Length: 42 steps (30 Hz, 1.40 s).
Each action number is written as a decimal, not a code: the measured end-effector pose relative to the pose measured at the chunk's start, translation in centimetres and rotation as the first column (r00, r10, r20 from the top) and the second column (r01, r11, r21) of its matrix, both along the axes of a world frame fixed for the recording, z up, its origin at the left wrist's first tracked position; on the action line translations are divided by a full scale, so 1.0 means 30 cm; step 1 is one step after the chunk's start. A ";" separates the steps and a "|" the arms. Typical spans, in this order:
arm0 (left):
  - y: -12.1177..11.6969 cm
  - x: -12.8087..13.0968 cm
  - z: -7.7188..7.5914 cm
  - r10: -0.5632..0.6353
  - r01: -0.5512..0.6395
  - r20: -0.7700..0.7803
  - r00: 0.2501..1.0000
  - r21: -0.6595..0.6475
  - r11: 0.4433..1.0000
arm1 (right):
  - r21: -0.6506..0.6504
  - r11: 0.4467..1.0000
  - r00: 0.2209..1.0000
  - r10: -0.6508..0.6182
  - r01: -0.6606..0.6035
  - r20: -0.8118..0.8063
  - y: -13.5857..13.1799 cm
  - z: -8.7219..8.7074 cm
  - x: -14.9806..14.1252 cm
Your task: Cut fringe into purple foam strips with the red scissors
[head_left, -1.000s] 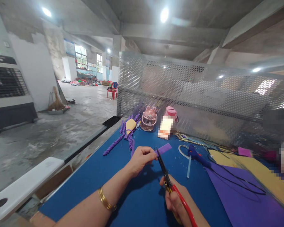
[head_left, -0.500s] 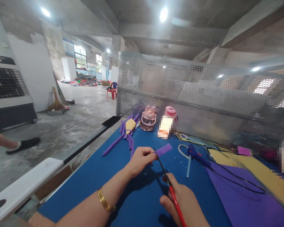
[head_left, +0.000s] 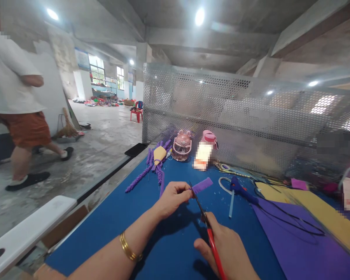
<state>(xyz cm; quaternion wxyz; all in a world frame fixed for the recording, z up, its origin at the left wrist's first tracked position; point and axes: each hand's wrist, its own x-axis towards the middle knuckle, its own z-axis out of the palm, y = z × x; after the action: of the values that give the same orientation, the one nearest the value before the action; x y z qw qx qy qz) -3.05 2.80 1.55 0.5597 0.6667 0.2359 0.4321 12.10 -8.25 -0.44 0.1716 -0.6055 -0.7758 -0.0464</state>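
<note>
My left hand (head_left: 175, 199) pinches one end of a short purple strip (head_left: 203, 185) above the blue tabletop (head_left: 111, 217). In my right hand (head_left: 226, 245) is a pair of scissors (head_left: 212, 243) with red handles, its dark blades crossing the strip right beside my left fingertips. How far the blades are parted is hard to make out. Left of my hands lie purple braided stems (head_left: 140, 179) and a yellow teardrop-shaped piece (head_left: 159, 155). A blue glue gun (head_left: 242, 190) with a clear glue stick (head_left: 231, 204) lies to the right.
Purple sheet (head_left: 303, 241) and yellow sheets (head_left: 317, 206) cover the right side. Behind stand a pink bottle (head_left: 182, 146), another pink bottle (head_left: 209, 137) and a perforated metal screen (head_left: 192, 101). A person (head_left: 20, 105) walks at left, near a white stool (head_left: 32, 233).
A person in a white top and rust-coloured shorts has come into view at the left, where only a leg showed. My hands, the scissors and the strip are nearly unchanged.
</note>
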 end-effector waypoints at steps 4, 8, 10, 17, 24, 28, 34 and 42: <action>-0.002 -0.001 0.001 -0.004 0.004 0.001 1.000 0.023 1.000 | 0.024 1.000 1.000 -0.017 0.016 0.022 0.000 0.003 -0.002; 0.000 -0.003 0.003 -0.017 0.017 0.001 1.000 0.036 0.999 | 0.023 1.000 1.000 -0.006 0.006 -0.011 0.000 0.003 -0.002; 0.001 -0.004 0.001 -0.022 0.022 0.000 1.000 0.037 0.999 | 0.026 1.000 1.000 0.001 0.000 -0.029 0.001 0.002 -0.001; 0.009 0.000 -0.013 -0.031 0.031 0.007 0.999 0.026 0.999 | 0.048 0.999 0.999 -0.010 0.013 -0.046 0.006 -0.007 0.005; 0.007 0.003 -0.017 -0.027 0.027 0.023 0.999 0.006 1.000 | -0.009 1.000 0.995 -0.007 0.006 -0.103 0.011 -0.015 0.008; 0.004 0.003 -0.009 -0.016 0.016 0.019 1.000 -0.007 1.000 | -0.002 1.000 0.995 -0.005 0.005 -0.097 0.013 -0.022 0.010; 0.003 0.001 -0.006 -0.014 0.014 0.010 1.000 -0.028 1.000 | 0.145 0.989 1.000 -0.011 0.010 0.009 0.014 -0.023 0.005; 0.011 0.001 -0.009 -0.032 0.033 0.009 0.999 -0.026 0.999 | 0.081 0.997 1.000 0.003 -0.003 -0.004 -0.004 -0.007 -0.001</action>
<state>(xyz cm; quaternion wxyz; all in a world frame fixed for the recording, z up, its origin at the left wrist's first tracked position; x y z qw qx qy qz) -3.03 3.12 1.28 0.5763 0.6611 0.2282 0.4227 12.06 -8.36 -0.67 0.1975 -0.5968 -0.7739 -0.0763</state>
